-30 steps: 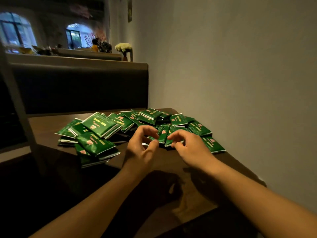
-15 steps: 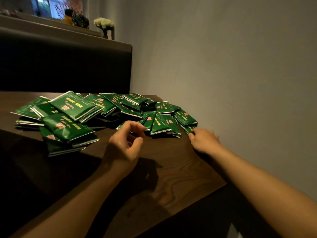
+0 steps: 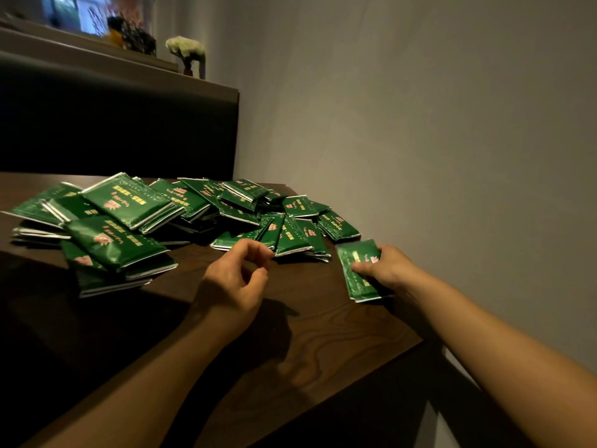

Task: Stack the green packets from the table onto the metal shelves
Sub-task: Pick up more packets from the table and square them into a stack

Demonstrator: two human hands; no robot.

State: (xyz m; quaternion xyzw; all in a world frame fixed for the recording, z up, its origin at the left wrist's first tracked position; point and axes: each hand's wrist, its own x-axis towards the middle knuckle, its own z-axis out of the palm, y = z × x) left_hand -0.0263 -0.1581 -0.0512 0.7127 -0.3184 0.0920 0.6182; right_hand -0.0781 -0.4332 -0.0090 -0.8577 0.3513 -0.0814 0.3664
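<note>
Several green packets [image 3: 129,202] with pink and yellow print lie heaped across the dark wooden table [image 3: 323,337]. My right hand [image 3: 387,266] grips one green packet [image 3: 357,273] at the table's right edge, thumb on top, just clear of the pile. My left hand [image 3: 235,279] hovers over the table in front of the pile's middle, fingers loosely curled with nothing in them. No metal shelves are in view.
A grey wall [image 3: 436,140] runs close along the table's right side. A dark padded seat back [image 3: 116,130] rises behind the table, with a ledge carrying a white flower [image 3: 185,48]. The table's near corner [image 3: 416,341] is at lower right.
My right hand slid to the pile's right end, took hold of a packet and pulled it toward me. The left hand stayed loosely curled. The view shifted right and down.
</note>
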